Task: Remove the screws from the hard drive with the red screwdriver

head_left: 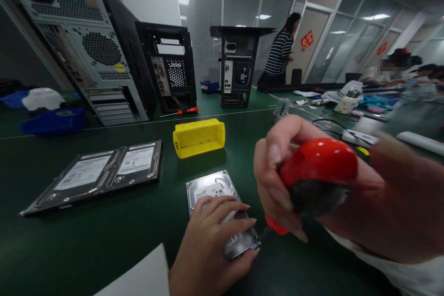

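A silver hard drive [211,185] lies on the green table in front of me. Over its near part is my left hand [215,236], fingers across the top and thumb at the near edge, holding it. My right hand [277,166] grips a red and black screwdriver [319,166], its handle end close to the camera. The shaft points down and left, with the tip at the drive's near right corner. Whether the tip sits in a screw is too small to tell. Beyond the drive stands a yellow plastic bin [199,138].
Two more hard drives [104,173] lie side by side at left. Computer cases [237,64] stand at the back, with another screwdriver [187,111] and a blue bin [53,121] near them. Cables and parts clutter the right. A person in a striped top [279,53] stands behind.
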`<state>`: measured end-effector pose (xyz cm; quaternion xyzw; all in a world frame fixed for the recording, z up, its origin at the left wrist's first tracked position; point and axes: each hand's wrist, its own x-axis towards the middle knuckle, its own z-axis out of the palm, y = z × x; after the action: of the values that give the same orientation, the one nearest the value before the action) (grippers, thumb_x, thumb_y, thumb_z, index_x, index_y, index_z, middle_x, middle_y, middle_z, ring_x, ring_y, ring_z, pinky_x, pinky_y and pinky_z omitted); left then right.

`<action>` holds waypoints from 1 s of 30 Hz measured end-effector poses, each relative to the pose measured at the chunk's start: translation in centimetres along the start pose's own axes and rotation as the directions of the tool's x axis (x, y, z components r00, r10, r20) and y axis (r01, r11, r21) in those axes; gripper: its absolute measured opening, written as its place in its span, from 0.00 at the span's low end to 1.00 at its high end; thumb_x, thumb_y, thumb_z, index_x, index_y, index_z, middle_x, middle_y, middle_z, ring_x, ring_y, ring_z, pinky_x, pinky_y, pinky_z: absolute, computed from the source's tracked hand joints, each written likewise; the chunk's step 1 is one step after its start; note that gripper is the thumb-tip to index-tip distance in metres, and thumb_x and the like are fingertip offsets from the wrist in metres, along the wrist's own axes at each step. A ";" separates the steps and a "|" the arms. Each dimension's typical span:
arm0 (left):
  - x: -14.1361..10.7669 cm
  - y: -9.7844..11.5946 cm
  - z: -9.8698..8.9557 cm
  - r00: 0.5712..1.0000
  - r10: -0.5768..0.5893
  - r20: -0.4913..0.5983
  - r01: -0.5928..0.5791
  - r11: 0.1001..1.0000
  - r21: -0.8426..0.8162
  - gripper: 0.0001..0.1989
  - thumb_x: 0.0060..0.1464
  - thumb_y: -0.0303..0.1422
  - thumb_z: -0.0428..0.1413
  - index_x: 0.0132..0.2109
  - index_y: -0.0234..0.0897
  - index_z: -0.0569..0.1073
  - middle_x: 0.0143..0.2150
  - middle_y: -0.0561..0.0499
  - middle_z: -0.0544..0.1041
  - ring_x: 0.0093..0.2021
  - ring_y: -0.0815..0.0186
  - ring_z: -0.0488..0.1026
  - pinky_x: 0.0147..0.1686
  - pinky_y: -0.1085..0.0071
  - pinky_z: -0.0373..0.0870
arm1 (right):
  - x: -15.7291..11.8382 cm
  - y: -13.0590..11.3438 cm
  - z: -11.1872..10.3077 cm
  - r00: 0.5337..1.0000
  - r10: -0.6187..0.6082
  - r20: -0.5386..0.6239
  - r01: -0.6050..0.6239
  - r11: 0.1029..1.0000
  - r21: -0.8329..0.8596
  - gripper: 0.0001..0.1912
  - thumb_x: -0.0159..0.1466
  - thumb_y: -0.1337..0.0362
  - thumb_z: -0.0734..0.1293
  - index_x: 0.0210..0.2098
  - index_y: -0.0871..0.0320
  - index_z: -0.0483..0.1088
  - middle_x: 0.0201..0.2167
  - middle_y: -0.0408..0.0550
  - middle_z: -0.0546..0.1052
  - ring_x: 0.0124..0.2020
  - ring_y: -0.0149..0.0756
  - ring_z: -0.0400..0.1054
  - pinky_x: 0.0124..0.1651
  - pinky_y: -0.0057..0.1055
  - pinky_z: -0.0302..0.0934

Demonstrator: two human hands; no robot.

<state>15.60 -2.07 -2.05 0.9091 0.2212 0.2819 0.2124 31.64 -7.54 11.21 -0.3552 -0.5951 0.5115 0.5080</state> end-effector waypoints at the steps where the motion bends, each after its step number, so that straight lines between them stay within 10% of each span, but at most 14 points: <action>1: 0.1 0.0 0.0 1.000 -0.003 0.006 0.003 1.000 -0.003 0.12 0.47 0.34 0.63 0.42 0.48 0.78 0.46 0.53 0.78 0.48 0.53 0.72 0.50 0.52 0.61 | 0.0 -0.1 -0.2 0.999 0.039 0.014 -0.039 0.999 -0.004 0.13 0.64 0.53 0.62 0.39 0.55 0.70 0.29 0.44 0.70 0.27 0.31 0.68 0.27 0.27 0.66; 11: 0.0 -0.3 0.0 0.997 0.023 0.078 -0.022 1.000 -0.009 0.10 0.50 0.37 0.63 0.41 0.55 0.77 0.50 0.59 0.76 0.51 0.56 0.69 0.51 0.53 0.58 | 1.4 2.5 -1.1 0.992 -0.129 -0.007 0.128 0.981 0.149 0.13 0.59 0.68 0.70 0.36 0.53 0.60 0.24 0.36 0.70 0.19 0.23 0.62 0.23 0.20 0.61; 19: 0.5 -0.7 -0.2 0.986 -0.015 0.168 0.024 0.998 -0.052 0.12 0.46 0.39 0.66 0.40 0.55 0.79 0.51 0.55 0.75 0.52 0.55 0.68 0.51 0.55 0.58 | 1.4 1.3 -1.1 0.997 -0.042 0.061 0.036 0.995 0.098 0.16 0.64 0.51 0.61 0.41 0.56 0.65 0.30 0.44 0.69 0.27 0.32 0.67 0.29 0.31 0.65; 30: 0.9 0.2 -1.1 0.992 -0.005 0.123 0.009 1.000 -0.030 0.13 0.42 0.35 0.68 0.38 0.55 0.79 0.50 0.57 0.75 0.51 0.54 0.69 0.53 0.53 0.62 | 1.5 3.4 -0.6 0.971 -0.209 0.115 0.172 0.947 0.272 0.18 0.55 0.71 0.72 0.38 0.51 0.61 0.25 0.35 0.71 0.20 0.23 0.63 0.22 0.18 0.63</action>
<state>15.68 -1.51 -0.76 0.9206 0.2065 0.2280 0.2405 31.56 -5.17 8.31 -0.1889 -0.5890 0.5575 0.5537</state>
